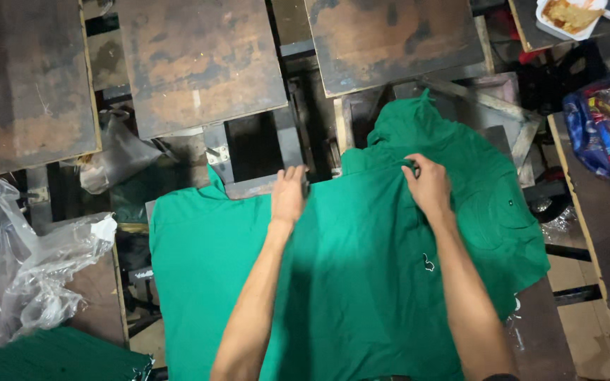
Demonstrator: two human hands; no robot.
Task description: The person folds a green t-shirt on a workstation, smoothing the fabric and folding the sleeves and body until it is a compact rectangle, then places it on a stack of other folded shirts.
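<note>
A green shirt (361,282) lies spread over a printing board in front of me, with a small dark mark on its chest. My left hand (288,195) grips the shirt's far edge near the middle, fingers curled over the board's end. My right hand (428,185) pinches the fabric near the collar, where the cloth bunches up toward the back right. Both forearms reach over the shirt.
Three worn brown printing boards (202,63) stand in a row behind. Crumpled clear plastic (15,268) lies at the left, above a stack of green cloth (58,356). A colourful bag (608,120) sits at the right, and a white food tray (570,15) at the top right.
</note>
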